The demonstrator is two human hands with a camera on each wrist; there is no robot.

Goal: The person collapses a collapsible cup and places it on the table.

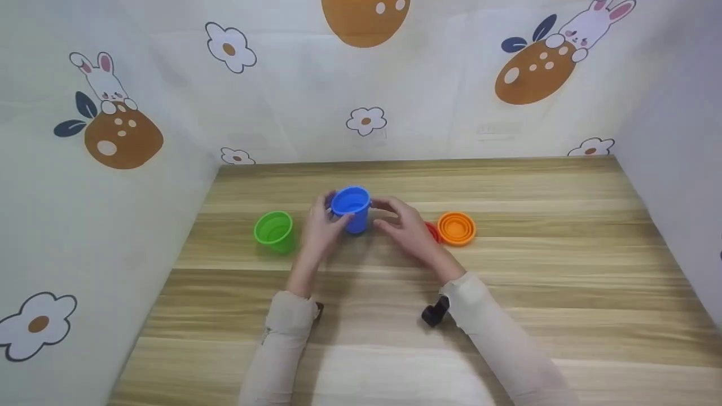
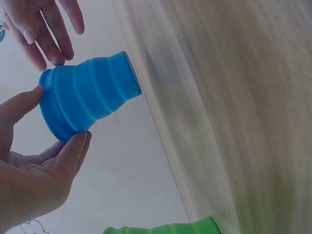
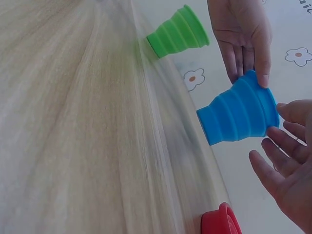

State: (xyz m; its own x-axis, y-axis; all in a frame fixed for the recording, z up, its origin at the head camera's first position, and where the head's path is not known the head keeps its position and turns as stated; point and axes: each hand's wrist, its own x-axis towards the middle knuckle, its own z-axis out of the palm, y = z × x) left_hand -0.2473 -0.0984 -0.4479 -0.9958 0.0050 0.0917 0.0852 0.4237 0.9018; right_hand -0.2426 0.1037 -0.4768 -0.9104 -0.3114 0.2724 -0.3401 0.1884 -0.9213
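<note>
A blue collapsible cup [image 1: 360, 221], pulled out to full height, stands mouth up between the two hands; whether its base touches the table is hard to tell. My left hand [image 1: 324, 230] grips it near the rim, thumb on the near side and fingers behind. On the other side, my right hand [image 1: 410, 230] has its fingers spread and relaxed, with a fingertip touching the rim. In the right wrist view the ridged blue cup [image 3: 239, 112] tapers toward its base. Left of the left hand is an extended green collapsible cup [image 1: 275, 232].
A flattened orange collapsible cup [image 1: 457, 228] lies right of the right hand. Beside it, a red one [image 1: 433, 231] is partly hidden by that hand; it shows low in the right wrist view [image 3: 220, 222]. The wooden table [image 1: 564, 237] meets a patterned wall covering [image 1: 440, 84] behind.
</note>
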